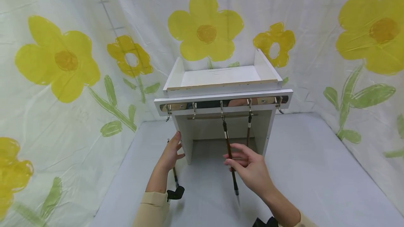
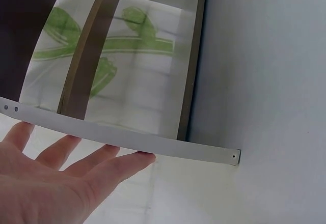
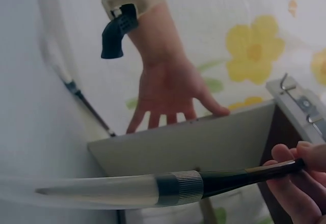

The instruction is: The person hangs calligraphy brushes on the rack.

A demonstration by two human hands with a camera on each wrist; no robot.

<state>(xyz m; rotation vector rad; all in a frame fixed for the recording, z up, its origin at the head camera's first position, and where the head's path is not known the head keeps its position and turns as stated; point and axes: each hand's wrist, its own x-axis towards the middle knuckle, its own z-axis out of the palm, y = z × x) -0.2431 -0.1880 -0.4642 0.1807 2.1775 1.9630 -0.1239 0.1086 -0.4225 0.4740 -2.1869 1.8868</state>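
Held brush: brown shaft [image 1: 228, 143] hanging on a slant at the front of the shelf, its top loop at the middle hook [image 1: 222, 106] – whether the loop bears on the hook is hard to make out.
Brush tip: inside a clear cap [image 3: 112, 192], pointing down over the worktop; in the right wrist view its far end fades into blur.
Right hand [image 1: 250, 167]: thumb and fingers pinch the shaft at mid-length, wrist bent in from the near right; in its own wrist view the hand is cut off by the edge.
Left hand [image 1: 169, 155]: fingers straight and spread wide, tips against the edge of the left side panel [image 1: 184, 134], thumb raised; the head view hides part of the fingers.
Second hanging brush [image 1: 249, 132]: below the fourth hook from the left, its lower part hidden behind the right hand.
Loose brush [image 1: 175, 177]: on the worktop between the shelf and the left edge – partly covered by the left hand and wrist.
Shelf [image 1: 221, 88]: white, near the far edge of the worktop [image 1: 303, 171], between its far corners; five hooks along a shiny strip [image 1: 208, 104].
Sleeves: beige [image 1: 152, 207], both cut off at the bottom.
Backdrop: cloth [image 1: 252, 2] with yellow flowers, the lettering cropped at the top.
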